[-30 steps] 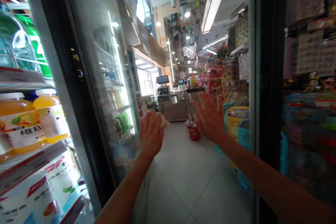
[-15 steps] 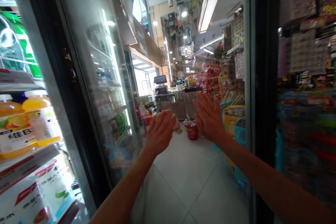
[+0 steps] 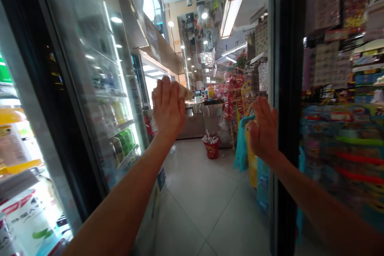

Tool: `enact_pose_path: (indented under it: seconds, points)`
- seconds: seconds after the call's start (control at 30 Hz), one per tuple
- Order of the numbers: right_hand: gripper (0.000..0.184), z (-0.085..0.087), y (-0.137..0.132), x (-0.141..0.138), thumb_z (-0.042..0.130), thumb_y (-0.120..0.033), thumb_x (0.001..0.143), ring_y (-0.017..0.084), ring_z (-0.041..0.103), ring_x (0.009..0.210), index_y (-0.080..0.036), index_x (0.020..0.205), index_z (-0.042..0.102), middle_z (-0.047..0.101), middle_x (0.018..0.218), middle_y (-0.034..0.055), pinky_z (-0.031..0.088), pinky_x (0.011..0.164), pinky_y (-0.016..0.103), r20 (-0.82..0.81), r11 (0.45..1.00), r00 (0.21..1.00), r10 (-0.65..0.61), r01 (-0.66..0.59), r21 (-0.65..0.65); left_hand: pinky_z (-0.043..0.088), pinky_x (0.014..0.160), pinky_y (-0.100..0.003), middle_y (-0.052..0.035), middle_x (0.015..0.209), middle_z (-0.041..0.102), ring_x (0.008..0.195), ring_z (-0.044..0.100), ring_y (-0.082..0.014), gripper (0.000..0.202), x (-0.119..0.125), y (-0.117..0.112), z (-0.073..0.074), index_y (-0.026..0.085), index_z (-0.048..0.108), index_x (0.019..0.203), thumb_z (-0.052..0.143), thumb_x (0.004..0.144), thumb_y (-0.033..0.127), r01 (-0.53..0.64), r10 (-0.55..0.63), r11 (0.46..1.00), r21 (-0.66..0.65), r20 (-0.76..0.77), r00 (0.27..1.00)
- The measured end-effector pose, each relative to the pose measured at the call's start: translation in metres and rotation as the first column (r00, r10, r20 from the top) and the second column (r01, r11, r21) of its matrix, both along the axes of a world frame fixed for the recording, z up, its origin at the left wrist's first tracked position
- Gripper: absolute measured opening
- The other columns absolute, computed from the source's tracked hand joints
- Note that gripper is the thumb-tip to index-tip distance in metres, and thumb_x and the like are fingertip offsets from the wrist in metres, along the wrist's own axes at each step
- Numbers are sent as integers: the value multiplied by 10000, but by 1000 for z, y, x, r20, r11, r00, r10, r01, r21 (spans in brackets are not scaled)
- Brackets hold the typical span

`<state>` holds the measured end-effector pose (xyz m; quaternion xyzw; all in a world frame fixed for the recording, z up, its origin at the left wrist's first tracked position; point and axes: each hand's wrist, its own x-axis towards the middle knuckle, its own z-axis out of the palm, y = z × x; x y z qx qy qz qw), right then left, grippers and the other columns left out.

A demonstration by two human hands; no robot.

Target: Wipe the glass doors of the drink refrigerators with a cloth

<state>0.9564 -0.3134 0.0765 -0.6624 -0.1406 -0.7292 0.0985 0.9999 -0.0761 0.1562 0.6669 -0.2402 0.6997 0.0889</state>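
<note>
My left hand [image 3: 168,106] is raised at about head height with the palm facing away, pressing a pale cloth [image 3: 184,92] whose edge shows past the fingertips. It seems to lie against a clear glass door pane. My right hand [image 3: 264,130] is lower and spread flat, fingers up, right beside the dark upright door frame [image 3: 286,88]; it holds nothing.
A lit drinks cooler [image 3: 18,148] with orange bottles and cartons stands at the left, with a reflecting glass door [image 3: 99,88] next to it. Beyond are a tiled aisle, a red bucket [image 3: 211,148], a checkout counter [image 3: 195,122], teal baskets [image 3: 241,148] and packed racks [image 3: 339,108] on the right.
My left hand with the cloth has swept up from waist height to head height. My right hand has slid right to the door frame. The view has turned slightly right.
</note>
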Motion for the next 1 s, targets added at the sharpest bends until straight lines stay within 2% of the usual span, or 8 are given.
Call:
enact_pose_path:
  seconds: [0.07,0.13,0.27,0.3,0.47,0.67,0.83,1.0]
  points:
    - [521,1,-10,-4,278,-297,933,239,291,1375,-270,1452,233,325,1489,59,220,1110,517,6,999,1000,6,-6,34,119,1165,-466,-114,1505,255,1417,93,-235,481,-1,-17,11,93,357,1362,323,911,255,10,-11,1000,-21,-63,998]
    - [514,0,-16,-10,274,-297,936,245,296,1372,-274,1449,241,327,1488,59,226,1107,530,13,999,1000,15,-15,41,130,1163,-467,-106,1502,266,1415,113,-238,480,-6,-40,2,108,361,1361,342,894,218,40,-21,959,281,-68,997]
    - [503,-4,-25,-23,308,-259,927,264,319,1360,-254,1430,303,358,1471,69,263,1098,534,41,998,997,64,-64,0,169,1166,-385,-51,1491,307,1395,213,-188,472,-18,-80,-28,141,370,1360,334,892,194,21,-59,605,796,19,998]
    - [502,-5,-27,-25,315,-251,924,263,328,1355,-255,1425,313,363,1468,65,285,1092,526,53,996,995,90,-90,-16,174,1164,-383,-49,1490,310,1394,215,-189,471,-20,-85,-27,139,368,1362,326,896,199,15,-57,607,795,24,998]
    - [501,-6,-37,-28,288,-259,925,268,351,1341,-239,1425,316,369,1462,70,336,1076,515,95,990,986,136,-134,-35,148,1148,-493,-109,1506,254,1414,123,-263,502,-22,-96,-11,112,312,1396,289,904,209,6,22,929,369,-71,997]
    - [499,-13,-35,-22,280,-258,927,269,375,1327,-207,1421,330,381,1452,100,351,1069,507,56,990,988,142,-142,-7,178,1158,-366,-52,1500,280,1396,214,-185,523,-24,-83,-84,125,337,1391,331,879,233,-13,-36,585,811,42,998]
    - [500,-23,-12,-15,312,-258,924,276,332,1351,-208,1422,318,363,1460,118,312,1068,549,-16,996,996,89,-90,-5,186,1148,-441,-68,1506,255,1410,166,-222,502,-27,-59,-105,158,349,1390,351,895,244,-62,111,883,465,-80,991]
    - [537,-40,18,-12,357,-190,903,242,270,1383,-230,1433,282,329,1483,96,209,1115,528,-89,982,986,142,-152,-113,122,1171,-387,-14,1505,263,1418,123,-197,479,-21,-12,-148,189,411,1355,405,883,273,-28,29,791,611,8,1000]
